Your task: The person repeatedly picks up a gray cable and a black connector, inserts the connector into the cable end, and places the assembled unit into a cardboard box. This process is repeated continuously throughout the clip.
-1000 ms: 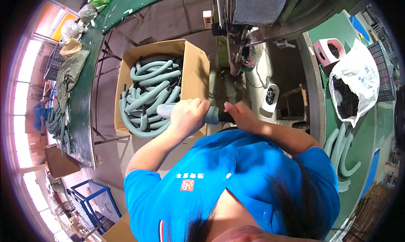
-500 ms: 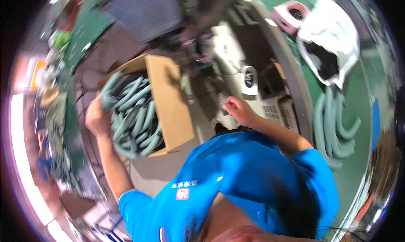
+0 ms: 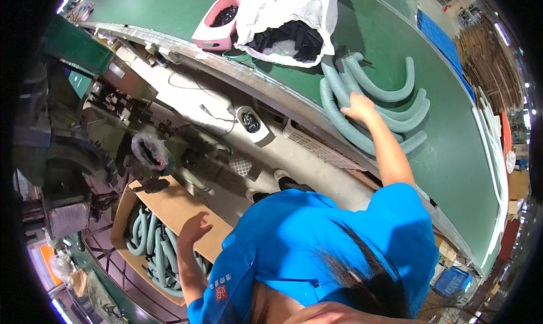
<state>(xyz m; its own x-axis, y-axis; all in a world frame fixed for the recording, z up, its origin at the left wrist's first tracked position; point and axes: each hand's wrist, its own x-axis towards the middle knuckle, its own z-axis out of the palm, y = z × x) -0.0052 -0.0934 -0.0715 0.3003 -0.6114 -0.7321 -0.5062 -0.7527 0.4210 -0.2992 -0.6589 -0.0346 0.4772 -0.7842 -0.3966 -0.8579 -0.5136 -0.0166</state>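
Observation:
Several curved grey-green foam tubes lie side by side on the green table at the right. Reaching over them, my right hand has its fingers bent round a tube in the middle of the group; part of that tube is hidden under the hand. My left hand is above the cardboard box, by its flap, with loosely bent fingers apart and nothing in them. Inside the box lie more grey-green tubes in a heap, some covered by the flap and my arm.
On the table stand a white bag of black pieces and a pink container. Below the table edge are a white tub and a pale plastic crate. Dark machinery fills the left side.
The view has swung toward the table. My left hand has let go of the tube at the box and drawn back. My right hand has moved from my front onto the tubes on the table.

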